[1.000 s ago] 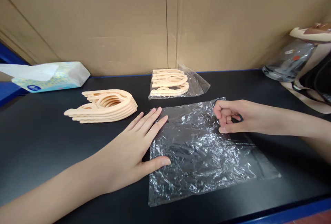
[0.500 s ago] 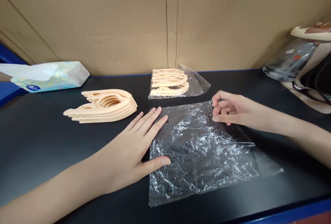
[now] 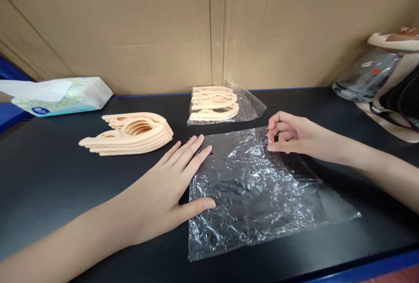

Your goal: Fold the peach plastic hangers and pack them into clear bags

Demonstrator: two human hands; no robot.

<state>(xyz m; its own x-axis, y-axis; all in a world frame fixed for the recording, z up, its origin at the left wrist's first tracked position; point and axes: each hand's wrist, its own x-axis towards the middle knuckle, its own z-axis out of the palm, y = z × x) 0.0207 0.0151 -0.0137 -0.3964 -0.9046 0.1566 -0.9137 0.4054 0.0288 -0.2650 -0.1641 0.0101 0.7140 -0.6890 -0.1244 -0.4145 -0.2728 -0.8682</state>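
A clear plastic bag [image 3: 248,187] lies flat and wrinkled on the black table. My left hand [image 3: 173,187] rests palm down on its left edge, fingers stretched out and thumb spread. At the bag's far right corner, my right hand [image 3: 288,134] has curled fingers and a straight thumb closed at the film's edge; the exact contact is partly hidden. To the left, beyond my left hand, sits a stack of peach folding clothes hangers [image 3: 147,137]. More peach hangers [image 3: 214,104] lie inside another clear bag [image 3: 250,106] behind the flat one.
A tissue pack [image 3: 75,95] with a tissue pulled out lies at the back left. On the right stand a clear plastic bottle or jug [image 3: 366,78] and a beige strap [image 3: 389,124]. A brown cardboard wall [image 3: 157,30] closes off the table's [image 3: 42,187] back.
The folded-looking right part of the flat bag now lies smoother, its right corner slightly farther out. My right hand has shifted slightly left and up. My left hand stays in place.
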